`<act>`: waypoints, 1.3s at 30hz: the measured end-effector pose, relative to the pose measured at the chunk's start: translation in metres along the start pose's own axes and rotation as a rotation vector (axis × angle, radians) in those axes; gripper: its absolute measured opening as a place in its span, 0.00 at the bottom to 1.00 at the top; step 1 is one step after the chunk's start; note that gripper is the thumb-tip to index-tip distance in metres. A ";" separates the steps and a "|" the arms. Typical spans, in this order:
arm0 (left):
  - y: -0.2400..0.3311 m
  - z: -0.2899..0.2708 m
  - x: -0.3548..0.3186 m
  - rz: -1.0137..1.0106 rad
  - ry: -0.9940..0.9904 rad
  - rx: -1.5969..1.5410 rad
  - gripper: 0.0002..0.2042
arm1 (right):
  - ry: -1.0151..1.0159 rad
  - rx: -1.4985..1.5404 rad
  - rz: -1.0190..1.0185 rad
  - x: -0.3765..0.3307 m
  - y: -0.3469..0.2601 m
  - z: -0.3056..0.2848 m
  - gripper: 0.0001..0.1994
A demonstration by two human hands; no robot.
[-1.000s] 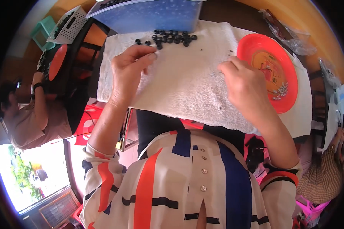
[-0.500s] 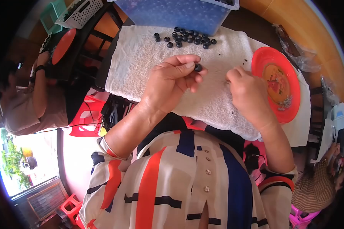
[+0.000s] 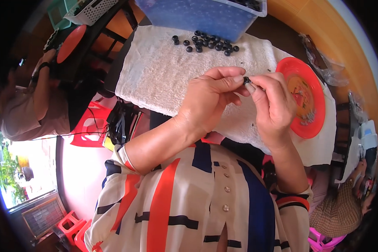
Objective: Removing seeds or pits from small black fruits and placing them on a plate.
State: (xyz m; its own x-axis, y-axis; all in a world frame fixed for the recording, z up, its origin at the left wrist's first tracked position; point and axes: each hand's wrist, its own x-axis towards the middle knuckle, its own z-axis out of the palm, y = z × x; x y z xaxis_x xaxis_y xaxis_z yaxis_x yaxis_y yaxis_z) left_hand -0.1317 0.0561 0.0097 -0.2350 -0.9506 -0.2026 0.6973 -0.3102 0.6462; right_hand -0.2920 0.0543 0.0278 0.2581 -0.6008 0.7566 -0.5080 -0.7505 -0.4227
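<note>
A small, round black bead [image 3: 246,79] is pinched between the thumb and fingers of my left hand [image 3: 208,96], above the white towel. My right hand [image 3: 275,103] meets it from the right, its thumb and forefinger pressed together at the bead. Whatever tiny piece those fingertips may hold is too small to make out. Beyond my hands, several loose black beads [image 3: 212,45] lie scattered on the towel [image 3: 151,71]. Right of my right hand sits a red plate [image 3: 318,94] with small silvery bits [image 3: 309,117] on it.
A blue translucent tub [image 3: 197,19] stands at the towel's far edge. Clear plastic bags [image 3: 334,73] lie at the far right. To the left, another person [image 3: 42,101] sits at a dark table with a red plate [image 3: 72,43] and white basket [image 3: 90,13]. A second person [image 3: 338,210] is at the lower right.
My left hand has moved right with the bead, and my right hand has turned and come up to meet it. The two hands were apart before.
</note>
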 end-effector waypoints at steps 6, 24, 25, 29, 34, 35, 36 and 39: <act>-0.003 -0.002 0.001 -0.104 -0.105 0.048 0.11 | -0.018 0.062 0.067 -0.003 0.002 -0.001 0.10; 0.010 -0.023 -0.002 -0.045 -0.049 0.018 0.10 | -0.302 0.306 0.235 0.011 -0.002 0.001 0.10; 0.010 -0.023 -0.002 -0.005 -0.038 0.076 0.10 | -0.322 0.201 0.364 0.019 0.006 -0.002 0.07; 0.008 -0.028 0.004 -0.045 -0.055 -0.009 0.10 | -0.331 -0.176 0.240 0.051 0.068 0.029 0.07; 0.010 -0.035 0.005 -0.047 -0.119 -0.118 0.09 | -0.456 -0.434 0.069 0.054 0.089 0.049 0.08; 0.010 -0.037 0.004 -0.045 -0.133 -0.154 0.08 | -0.480 -0.438 0.080 0.052 0.083 0.045 0.08; 0.011 -0.038 0.004 -0.043 -0.132 -0.161 0.08 | -0.504 -0.443 0.092 0.052 0.079 0.041 0.08; 0.008 -0.041 0.000 -0.049 -0.175 -0.158 0.08 | -0.612 -0.144 0.323 0.057 0.082 0.025 0.07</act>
State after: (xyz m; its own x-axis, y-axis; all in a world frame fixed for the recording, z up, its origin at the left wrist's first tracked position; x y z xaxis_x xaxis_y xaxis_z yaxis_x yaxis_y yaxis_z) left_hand -0.0980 0.0533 -0.0148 -0.3754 -0.9223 -0.0918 0.7760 -0.3669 0.5130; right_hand -0.2986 -0.0483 0.0239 0.4702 -0.8661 0.1697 -0.7302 -0.4897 -0.4764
